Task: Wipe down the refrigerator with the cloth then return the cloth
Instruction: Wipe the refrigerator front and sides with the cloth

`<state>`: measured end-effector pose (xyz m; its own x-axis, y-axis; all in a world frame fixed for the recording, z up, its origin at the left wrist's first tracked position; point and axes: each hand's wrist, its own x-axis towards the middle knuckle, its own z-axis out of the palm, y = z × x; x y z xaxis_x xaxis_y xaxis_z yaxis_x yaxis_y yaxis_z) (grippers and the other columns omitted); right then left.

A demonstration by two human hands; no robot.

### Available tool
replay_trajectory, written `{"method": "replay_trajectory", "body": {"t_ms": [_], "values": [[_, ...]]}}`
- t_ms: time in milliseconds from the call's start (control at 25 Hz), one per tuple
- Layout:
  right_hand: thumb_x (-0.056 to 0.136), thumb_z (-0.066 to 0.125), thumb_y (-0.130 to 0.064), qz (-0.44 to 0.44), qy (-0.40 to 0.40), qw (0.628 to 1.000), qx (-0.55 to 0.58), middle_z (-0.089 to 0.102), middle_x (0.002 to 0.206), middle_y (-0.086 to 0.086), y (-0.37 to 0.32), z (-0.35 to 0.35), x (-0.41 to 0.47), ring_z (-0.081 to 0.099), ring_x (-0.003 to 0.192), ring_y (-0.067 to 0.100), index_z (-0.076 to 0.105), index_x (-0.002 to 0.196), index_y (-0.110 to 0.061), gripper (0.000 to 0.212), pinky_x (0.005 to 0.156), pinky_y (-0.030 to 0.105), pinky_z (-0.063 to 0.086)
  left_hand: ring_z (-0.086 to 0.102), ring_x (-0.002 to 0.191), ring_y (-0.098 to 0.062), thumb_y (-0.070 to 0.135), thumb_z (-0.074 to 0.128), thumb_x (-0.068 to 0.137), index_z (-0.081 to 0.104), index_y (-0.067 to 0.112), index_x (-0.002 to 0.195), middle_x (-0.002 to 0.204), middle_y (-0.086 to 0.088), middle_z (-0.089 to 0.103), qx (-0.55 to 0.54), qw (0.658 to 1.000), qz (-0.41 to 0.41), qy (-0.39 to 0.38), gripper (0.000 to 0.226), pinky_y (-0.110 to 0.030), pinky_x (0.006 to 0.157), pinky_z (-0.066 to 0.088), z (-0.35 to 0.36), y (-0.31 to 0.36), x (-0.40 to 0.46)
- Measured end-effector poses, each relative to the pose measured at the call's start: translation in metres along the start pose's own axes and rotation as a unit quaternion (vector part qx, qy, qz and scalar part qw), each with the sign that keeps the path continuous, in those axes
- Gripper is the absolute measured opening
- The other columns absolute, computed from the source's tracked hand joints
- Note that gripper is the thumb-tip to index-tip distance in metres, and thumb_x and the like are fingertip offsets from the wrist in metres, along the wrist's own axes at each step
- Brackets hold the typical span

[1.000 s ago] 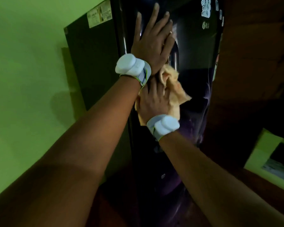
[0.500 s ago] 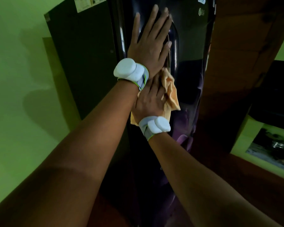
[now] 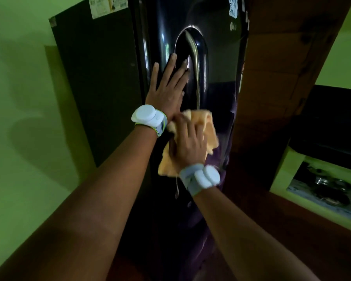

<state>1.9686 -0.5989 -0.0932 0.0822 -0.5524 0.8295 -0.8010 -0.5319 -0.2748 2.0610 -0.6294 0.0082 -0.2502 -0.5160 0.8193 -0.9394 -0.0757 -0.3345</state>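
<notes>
Left hand (image 3: 166,92) is flat on the black fridge (image 3: 217,63) door, fingers spread, tips right by the curved handle (image 3: 195,63). Right hand (image 3: 188,142) sits just below it, pressing an orange cloth (image 3: 207,126) against the door; fingers are blurry, so can't tell if they're curled into it or just flat. Both wrists have white bands (image 3: 147,116). Green wall (image 3: 18,98) on the left, a sticker (image 3: 107,6) up on the fridge's side panel, brown wood panel (image 3: 272,78) on the right.
</notes>
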Motion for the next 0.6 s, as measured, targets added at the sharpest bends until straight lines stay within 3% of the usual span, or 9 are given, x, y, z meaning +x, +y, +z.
{"method": "replay_trajectory", "body": {"t_ms": [120,200,320,400,480,600], "values": [[0.075,0.042,-0.031,-0.052,-0.055,0.994,-0.08,0.059,0.124,0.01,0.007,0.01,-0.003,0.058,0.1,0.031,0.052,0.124,-0.009,0.055,0.073,0.037,0.052,0.013,0.146,-0.026,0.025,0.042,0.093,0.028,0.015,0.145,0.156,0.001,0.021,-0.004,1.0,0.019,-0.009,0.055,-0.049,0.113,0.0,0.002,-0.004,-0.001],[0.075,0.044,-0.028,-0.061,-0.07,0.995,-0.034,0.059,0.121,0.016,0.017,0.017,-0.023,0.058,0.105,0.035,0.049,0.123,-0.005,0.054,0.076,0.043,0.054,0.013,0.146,-0.025,0.02,0.039,0.094,0.029,0.014,0.144,0.156,0.0,0.022,-0.02,1.0,0.0,0.007,0.052,-0.048,0.113,-0.001,0.0,-0.005,0.001],[0.077,0.045,-0.028,0.088,0.005,0.985,0.151,0.058,0.118,0.021,0.001,0.015,-0.002,0.052,0.109,0.033,0.054,0.115,-0.001,0.047,0.089,0.045,0.046,0.018,0.145,-0.024,0.015,0.039,0.092,0.035,0.012,0.141,0.154,-0.001,0.028,-0.012,0.999,0.014,0.038,0.049,-0.051,0.113,0.002,-0.004,-0.005,0.009],[0.083,0.046,-0.033,0.146,0.075,0.967,0.197,0.056,0.124,0.023,-0.025,0.017,0.015,0.046,0.115,0.03,0.051,0.121,0.002,0.052,0.099,0.038,0.031,0.026,0.142,-0.022,0.012,0.043,0.091,0.043,0.01,0.137,0.149,-0.003,0.038,-0.018,0.997,0.025,0.067,0.046,-0.054,0.111,0.005,-0.006,-0.014,0.018],[0.088,0.039,-0.04,0.122,0.068,0.976,0.165,0.042,0.141,0.023,-0.044,0.021,0.014,0.038,0.129,0.031,0.039,0.135,0.001,0.063,0.101,0.033,0.024,0.034,0.139,-0.022,0.01,0.046,0.09,0.051,0.009,0.13,0.142,-0.004,0.048,-0.013,0.993,0.044,0.108,0.04,-0.056,0.11,0.01,-0.008,-0.02,0.026],[0.085,0.015,-0.048,0.129,-0.013,0.981,0.147,0.016,0.157,0.007,-0.046,0.021,0.028,0.02,0.14,0.022,0.015,0.149,-0.015,0.072,0.105,0.037,0.014,0.035,0.138,-0.023,0.011,0.045,0.09,0.055,0.009,0.125,0.138,-0.004,0.051,-0.035,0.991,0.057,0.114,0.036,-0.056,0.11,0.01,-0.007,-0.021,0.028]]}}
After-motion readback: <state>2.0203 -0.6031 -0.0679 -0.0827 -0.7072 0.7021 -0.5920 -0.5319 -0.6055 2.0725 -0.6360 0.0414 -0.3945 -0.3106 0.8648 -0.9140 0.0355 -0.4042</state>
